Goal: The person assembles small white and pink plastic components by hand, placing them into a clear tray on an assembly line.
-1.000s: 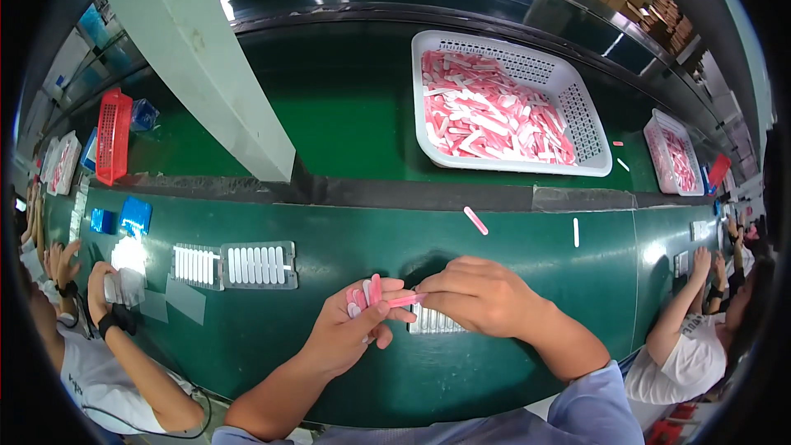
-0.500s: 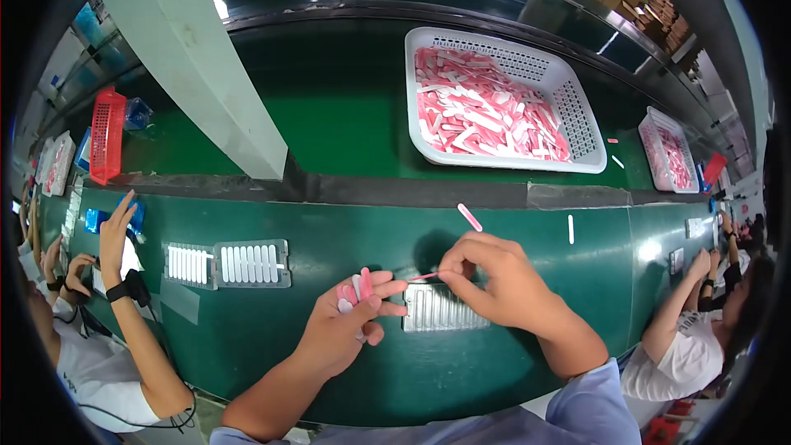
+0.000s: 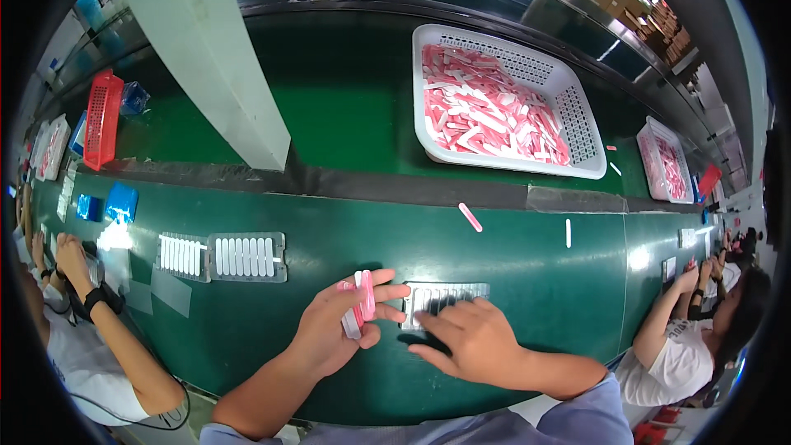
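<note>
Several short pink-and-white strips with rounded ends, which look like nail files (image 3: pixel 367 295), are tucked among the fingers of my left hand (image 3: pixel 325 321). That hand is beside the left edge of a clear slotted plastic tray (image 3: pixel 424 292) lying on the green table. My right hand (image 3: pixel 478 338) is over the tray's front, palm down. Its index fingertip rests on the tray's left end, and the thumb is spread away with nothing gripped. Whether a strip lies under that finger is hidden. Two more clear trays, a nearer one (image 3: pixel 285 268) and one farther left (image 3: pixel 183 257), hold rows of white strips.
A large white basket (image 3: pixel 512 163) full of pink and white strips stands beyond the dark ledge. A pink strip (image 3: pixel 470 217) and a white strip (image 3: pixel 568 233) lie loose on the table. A pale post (image 3: pixel 210 66) rises at the left. Co-workers sit at both sides.
My right hand has come down from above the tray onto its left end; the thin strip it pinched is no longer seen in its fingers. The left-hand co-worker's raised hand has dropped.
</note>
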{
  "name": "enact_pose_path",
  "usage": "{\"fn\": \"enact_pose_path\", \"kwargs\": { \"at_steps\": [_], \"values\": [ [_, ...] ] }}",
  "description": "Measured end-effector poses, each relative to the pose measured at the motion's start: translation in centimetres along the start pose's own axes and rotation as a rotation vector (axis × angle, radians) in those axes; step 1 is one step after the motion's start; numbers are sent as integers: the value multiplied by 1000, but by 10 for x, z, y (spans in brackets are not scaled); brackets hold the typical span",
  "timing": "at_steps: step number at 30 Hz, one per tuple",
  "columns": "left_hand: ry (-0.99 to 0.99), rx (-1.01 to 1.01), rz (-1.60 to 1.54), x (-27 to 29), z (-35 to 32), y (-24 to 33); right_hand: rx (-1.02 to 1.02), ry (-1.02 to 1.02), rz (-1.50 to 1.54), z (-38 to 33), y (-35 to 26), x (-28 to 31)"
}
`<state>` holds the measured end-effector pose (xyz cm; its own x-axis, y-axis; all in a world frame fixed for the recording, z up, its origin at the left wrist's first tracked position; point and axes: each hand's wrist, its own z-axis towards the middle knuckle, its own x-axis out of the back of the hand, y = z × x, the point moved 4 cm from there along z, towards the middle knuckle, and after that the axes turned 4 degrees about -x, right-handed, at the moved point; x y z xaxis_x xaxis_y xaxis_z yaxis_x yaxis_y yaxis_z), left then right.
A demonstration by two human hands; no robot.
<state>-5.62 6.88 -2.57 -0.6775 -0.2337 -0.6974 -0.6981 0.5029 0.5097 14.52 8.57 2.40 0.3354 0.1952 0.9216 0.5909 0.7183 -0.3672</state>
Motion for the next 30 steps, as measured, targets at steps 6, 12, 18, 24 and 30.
{"fn": "enact_pose_path", "kwargs": {
  "at_steps": [6,12,18,24,30],
  "values": [
    [-68,-36,99,-4,-2,-1,-95,-16,281,16,17,16],
    [-222,85,224,-17,-6,-15,-197,59,524,47,24,23],
    [-313,73,289,-20,-8,-19,-267,20,820,46,40,4],
    [-292,147,347,-20,-6,-13,-436,-68,1417,34,66,18],
    [-82,23,160,0,0,-2,-513,-465,1286,40,79,12]
  ]
}}
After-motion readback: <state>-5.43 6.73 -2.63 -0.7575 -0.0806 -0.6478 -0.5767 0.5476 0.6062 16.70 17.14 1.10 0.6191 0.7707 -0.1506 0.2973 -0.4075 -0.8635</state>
